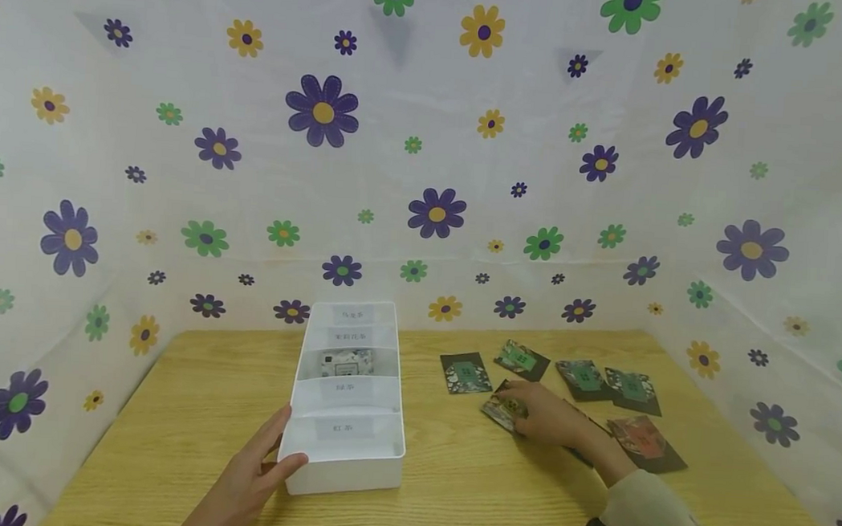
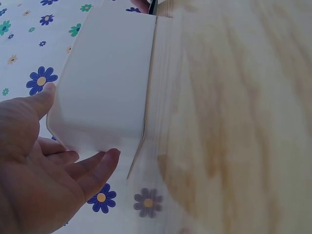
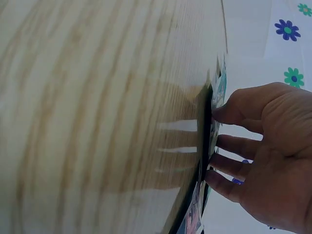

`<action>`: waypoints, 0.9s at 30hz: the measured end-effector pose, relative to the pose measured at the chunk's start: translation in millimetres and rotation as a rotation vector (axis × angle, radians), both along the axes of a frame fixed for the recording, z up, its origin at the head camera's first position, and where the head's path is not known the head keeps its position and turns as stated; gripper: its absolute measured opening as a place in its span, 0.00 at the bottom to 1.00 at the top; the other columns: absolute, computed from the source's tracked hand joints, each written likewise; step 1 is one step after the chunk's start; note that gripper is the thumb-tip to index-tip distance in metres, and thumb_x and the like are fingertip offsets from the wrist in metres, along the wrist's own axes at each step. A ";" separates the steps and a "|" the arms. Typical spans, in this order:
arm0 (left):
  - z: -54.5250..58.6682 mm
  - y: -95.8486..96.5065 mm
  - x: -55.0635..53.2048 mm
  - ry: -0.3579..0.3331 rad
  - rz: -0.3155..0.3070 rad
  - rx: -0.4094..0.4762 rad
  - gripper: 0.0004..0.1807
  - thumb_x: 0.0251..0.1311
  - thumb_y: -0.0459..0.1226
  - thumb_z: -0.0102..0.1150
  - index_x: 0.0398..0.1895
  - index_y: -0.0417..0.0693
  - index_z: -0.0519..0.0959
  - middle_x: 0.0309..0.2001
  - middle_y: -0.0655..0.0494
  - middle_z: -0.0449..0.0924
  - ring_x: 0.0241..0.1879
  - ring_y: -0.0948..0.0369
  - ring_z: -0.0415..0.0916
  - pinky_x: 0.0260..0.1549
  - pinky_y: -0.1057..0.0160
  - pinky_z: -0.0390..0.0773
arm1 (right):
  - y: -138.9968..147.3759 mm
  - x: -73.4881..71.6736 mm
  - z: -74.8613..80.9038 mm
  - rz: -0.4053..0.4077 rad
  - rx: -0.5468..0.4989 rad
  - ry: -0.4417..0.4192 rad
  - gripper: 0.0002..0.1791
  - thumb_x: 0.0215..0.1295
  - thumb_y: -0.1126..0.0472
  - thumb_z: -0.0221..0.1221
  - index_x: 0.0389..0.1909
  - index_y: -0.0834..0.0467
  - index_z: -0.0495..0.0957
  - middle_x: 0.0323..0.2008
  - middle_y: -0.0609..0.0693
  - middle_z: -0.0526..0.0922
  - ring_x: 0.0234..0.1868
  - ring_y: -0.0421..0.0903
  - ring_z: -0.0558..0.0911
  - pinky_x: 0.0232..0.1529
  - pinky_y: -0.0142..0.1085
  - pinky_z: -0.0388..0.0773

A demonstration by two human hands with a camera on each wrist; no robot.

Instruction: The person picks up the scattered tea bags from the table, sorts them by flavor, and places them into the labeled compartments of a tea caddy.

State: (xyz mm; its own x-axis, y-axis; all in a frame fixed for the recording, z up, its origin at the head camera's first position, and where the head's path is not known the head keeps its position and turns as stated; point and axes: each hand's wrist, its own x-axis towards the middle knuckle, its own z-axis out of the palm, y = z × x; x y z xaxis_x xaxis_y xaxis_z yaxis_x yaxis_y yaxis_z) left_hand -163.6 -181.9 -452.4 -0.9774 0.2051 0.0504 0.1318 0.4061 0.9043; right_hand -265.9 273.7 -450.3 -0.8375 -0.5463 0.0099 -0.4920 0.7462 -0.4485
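Observation:
A white divided box (image 1: pixel 343 477) with paper labels on its dividers stands on the table, left of centre. At its near left corner my left hand (image 1: pixel 252 466) grips it, thumb over the front rim and fingers along the side wall. A pale floral tea sachet (image 1: pixel 348 361) sits in a middle compartment. To the right, my right hand (image 1: pixel 548 414) holds a flat dark-edged tea sachet (image 1: pixel 500 417) by thumb and fingertips, low at the tabletop. The right wrist view shows the fingertips of this hand (image 3: pixel 278 151) on the sachet's printed face.
Around the right hand lie other flat sachets: a green-labelled one (image 1: pixel 466 374) to its left, another (image 1: pixel 521 359) behind, two (image 1: pixel 582 379) at the back right, and a red-labelled one (image 1: pixel 645 442) beside the forearm. A flower-print curtain (image 1: pixel 542 182) encloses the wooden table (image 1: pixel 189 394).

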 end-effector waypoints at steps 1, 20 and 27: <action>-0.1 -0.1 0.1 0.000 -0.001 0.001 0.44 0.74 0.45 0.60 0.83 0.42 0.50 0.81 0.40 0.49 0.72 0.42 0.63 0.55 0.55 0.81 | -0.5 0.2 0.1 0.005 0.009 -0.001 0.26 0.62 0.76 0.57 0.63 0.71 0.77 0.66 0.78 0.69 0.53 0.68 0.83 0.24 0.35 0.62; 1.8 -0.7 1.4 0.011 -0.011 0.000 0.43 0.75 0.44 0.60 0.83 0.43 0.50 0.81 0.39 0.49 0.72 0.41 0.63 0.55 0.53 0.82 | -25.6 13.0 4.1 -0.142 0.154 0.150 0.16 0.62 0.56 0.73 0.45 0.62 0.89 0.35 0.47 0.83 0.33 0.41 0.71 0.34 0.36 0.73; 0.8 0.1 0.4 -0.010 0.001 -0.017 0.44 0.75 0.47 0.59 0.84 0.43 0.49 0.81 0.40 0.48 0.73 0.40 0.62 0.56 0.51 0.81 | -37.0 19.6 4.3 -0.285 0.213 0.147 0.19 0.61 0.47 0.73 0.38 0.60 0.84 0.33 0.48 0.81 0.32 0.45 0.77 0.32 0.42 0.79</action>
State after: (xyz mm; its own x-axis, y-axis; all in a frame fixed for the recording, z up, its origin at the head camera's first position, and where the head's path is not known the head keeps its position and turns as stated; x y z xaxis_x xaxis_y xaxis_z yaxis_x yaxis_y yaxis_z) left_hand -163.2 -181.9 -451.5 -0.9781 0.2051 0.0368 0.1221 0.4211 0.8987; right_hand -246.3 236.7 -446.1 -0.9543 -0.2942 0.0532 -0.2987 0.9312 -0.2090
